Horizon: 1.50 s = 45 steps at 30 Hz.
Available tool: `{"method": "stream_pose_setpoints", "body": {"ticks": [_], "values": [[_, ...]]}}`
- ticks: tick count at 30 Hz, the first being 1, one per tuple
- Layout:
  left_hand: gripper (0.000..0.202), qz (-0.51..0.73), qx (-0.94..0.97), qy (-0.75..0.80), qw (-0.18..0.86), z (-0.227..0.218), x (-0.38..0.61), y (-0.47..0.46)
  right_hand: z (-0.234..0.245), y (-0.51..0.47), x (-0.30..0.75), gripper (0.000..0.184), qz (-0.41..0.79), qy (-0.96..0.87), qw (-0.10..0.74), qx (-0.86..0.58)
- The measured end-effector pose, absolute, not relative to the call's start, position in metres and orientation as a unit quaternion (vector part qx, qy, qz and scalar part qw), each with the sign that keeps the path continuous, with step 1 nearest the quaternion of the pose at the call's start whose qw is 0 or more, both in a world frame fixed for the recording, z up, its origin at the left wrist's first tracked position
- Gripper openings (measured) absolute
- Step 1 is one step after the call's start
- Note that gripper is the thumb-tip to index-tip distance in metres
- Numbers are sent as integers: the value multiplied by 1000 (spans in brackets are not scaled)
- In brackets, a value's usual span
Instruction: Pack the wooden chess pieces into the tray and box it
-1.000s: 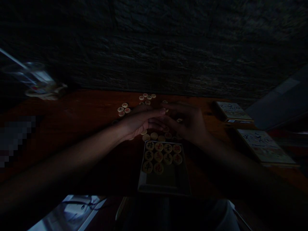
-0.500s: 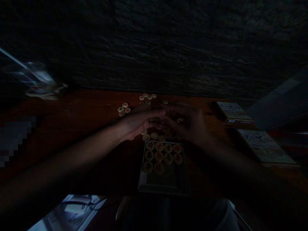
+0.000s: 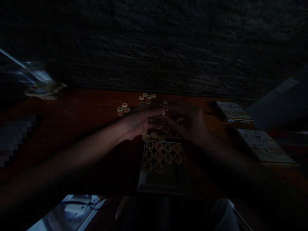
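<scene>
The scene is very dark. My left hand (image 3: 141,122) and my right hand (image 3: 190,123) meet fingertip to fingertip over loose round game discs (image 3: 154,135) on a brown table (image 3: 79,128). Both hands have their fingers curled together; what they grip, if anything, is hidden. Just in front of them lies a shallow rectangular box (image 3: 168,183) with rows of pale discs (image 3: 162,156) marked in black and red characters. More discs (image 3: 124,109) lie scattered behind the hands.
A dark stone wall (image 3: 154,48) rises behind the table. Two flat printed boxes (image 3: 232,110), (image 3: 263,146) lie at the right. A glass object (image 3: 36,80) stands at the far left. Pale paper (image 3: 69,211) shows at the bottom left.
Almost nothing differs. The hands stay joined over the loose discs, with only slight finger shifts.
</scene>
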<state>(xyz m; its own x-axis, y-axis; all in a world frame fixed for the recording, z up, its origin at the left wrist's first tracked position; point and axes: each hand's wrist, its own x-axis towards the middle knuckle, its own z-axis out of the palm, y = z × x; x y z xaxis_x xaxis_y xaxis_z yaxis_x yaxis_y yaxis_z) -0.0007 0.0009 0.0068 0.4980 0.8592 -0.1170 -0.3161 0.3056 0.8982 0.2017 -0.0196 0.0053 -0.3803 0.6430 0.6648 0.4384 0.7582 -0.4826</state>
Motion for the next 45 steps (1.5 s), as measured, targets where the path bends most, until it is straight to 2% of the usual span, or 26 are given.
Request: {"method": "stream_pose_setpoints", "body": {"ticks": [20,28,32,37,45], "values": [[19,383,465,278,748,3,-3,3,5,-17,203,32,84,-831,454,-310],[16,385,439,301,754,3,-1,4,5,-18,203,27,80,-829,448,-326],[13,383,453,293,750,5,-1,3,6,-18,202,34,74,-831,449,-320],[9,379,455,284,754,6,-2,3,5,-18,203,32,41,-841,439,-313],[23,381,482,288,734,1,-4,4,5,-18,203,33,39,-839,441,-317]]}}
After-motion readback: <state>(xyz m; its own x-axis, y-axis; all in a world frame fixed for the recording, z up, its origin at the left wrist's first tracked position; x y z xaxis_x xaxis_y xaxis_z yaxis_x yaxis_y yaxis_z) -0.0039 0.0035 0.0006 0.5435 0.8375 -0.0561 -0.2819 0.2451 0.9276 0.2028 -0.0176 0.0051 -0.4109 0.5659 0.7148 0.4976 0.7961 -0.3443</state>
